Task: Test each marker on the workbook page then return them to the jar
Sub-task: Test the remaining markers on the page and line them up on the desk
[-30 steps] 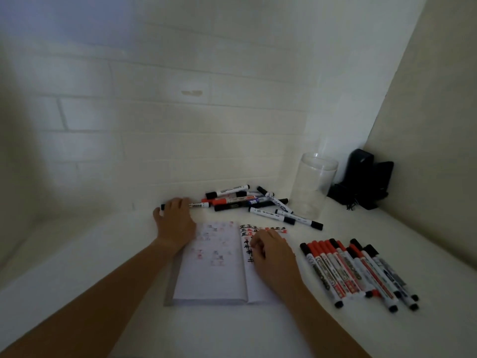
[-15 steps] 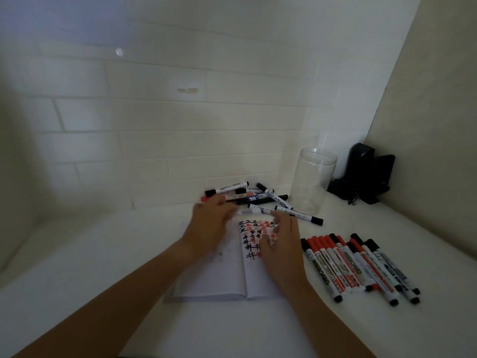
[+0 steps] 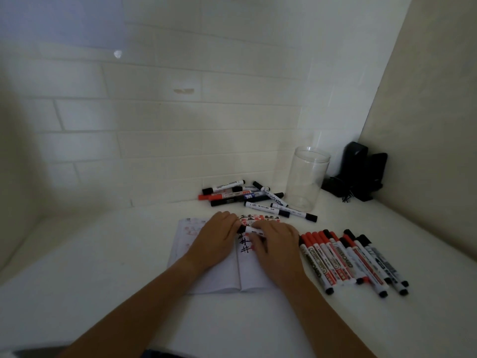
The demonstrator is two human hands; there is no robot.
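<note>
Both hands now hold a marker [image 3: 249, 230] between them.

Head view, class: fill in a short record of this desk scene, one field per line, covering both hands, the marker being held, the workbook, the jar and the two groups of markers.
left hand: grips the black cap end of the held marker
right hand: grips the barrel of the held marker
held marker: white barrel, across the workbook
workbook: open, tally marks on right page
jar: clear, upright, no markers inside
loose pile: behind the workbook
marker row: side by side, right of workbook
</note>
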